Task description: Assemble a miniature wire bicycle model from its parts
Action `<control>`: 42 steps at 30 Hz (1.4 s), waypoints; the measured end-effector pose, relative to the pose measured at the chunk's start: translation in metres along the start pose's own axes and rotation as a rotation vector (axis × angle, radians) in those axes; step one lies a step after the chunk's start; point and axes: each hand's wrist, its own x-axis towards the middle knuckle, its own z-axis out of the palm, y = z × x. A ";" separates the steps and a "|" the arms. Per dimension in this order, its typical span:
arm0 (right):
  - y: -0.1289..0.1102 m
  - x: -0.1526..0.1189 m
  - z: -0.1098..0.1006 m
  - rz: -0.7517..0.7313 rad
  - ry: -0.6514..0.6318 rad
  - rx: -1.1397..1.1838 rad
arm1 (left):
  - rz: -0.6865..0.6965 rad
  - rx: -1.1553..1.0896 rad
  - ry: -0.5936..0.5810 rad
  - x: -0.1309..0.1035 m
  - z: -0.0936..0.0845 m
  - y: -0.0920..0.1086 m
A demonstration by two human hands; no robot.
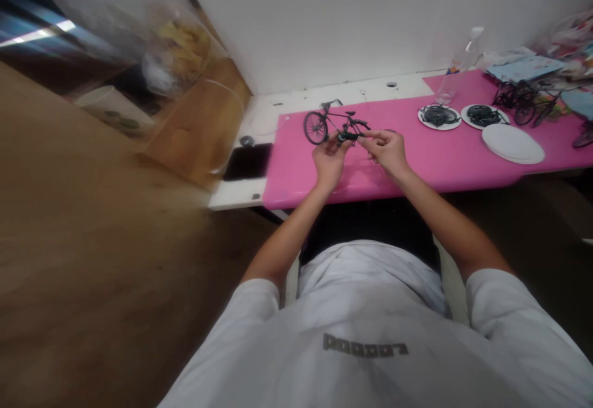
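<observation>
A small black model bicycle [337, 117] is held just above the pink mat, its one visible wheel toward the left. My left hand [330, 159] pinches its lower middle, near the crank. From the right, the fingertips of my right hand [385, 151] close on the rear lower part of the frame. No wheel shows at that rear end; my fingers cover some of it. Both hands are close together over the front part of the pink mat [306, 173].
Right of my hands, two plates [439, 125] [467, 121] hold black parts, beside white lids or plates [513, 144]. Behind stands a clear bottle [456, 77]. More model bicycles [523, 102] are at far right. A black phone-like slab [248, 162] lies left of the mat.
</observation>
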 end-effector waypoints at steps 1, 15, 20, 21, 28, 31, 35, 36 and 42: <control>0.000 0.001 0.000 0.009 -0.007 0.001 | 0.002 0.003 -0.002 0.000 0.000 -0.001; -0.011 0.001 0.000 0.182 -0.022 0.088 | 0.085 0.052 -0.074 0.015 -0.012 -0.023; -0.010 0.005 -0.005 0.259 -0.068 0.075 | 0.080 0.056 -0.089 0.019 -0.014 -0.029; -0.010 0.006 -0.006 0.268 -0.071 0.077 | 0.082 0.055 -0.093 0.020 -0.015 -0.030; -0.005 0.009 -0.005 0.329 -0.084 0.182 | 0.135 0.047 -0.100 0.021 -0.017 -0.033; -0.003 0.010 -0.004 0.344 -0.086 0.242 | 0.143 0.056 -0.096 0.021 -0.016 -0.032; 0.000 0.010 -0.004 0.355 -0.090 0.276 | 0.144 0.064 -0.090 0.020 -0.015 -0.032; 0.001 0.010 -0.004 0.350 -0.086 0.267 | 0.144 0.064 -0.094 0.020 -0.015 -0.032; -0.001 0.009 -0.003 0.279 -0.063 0.169 | 0.150 0.077 -0.117 0.021 -0.016 -0.032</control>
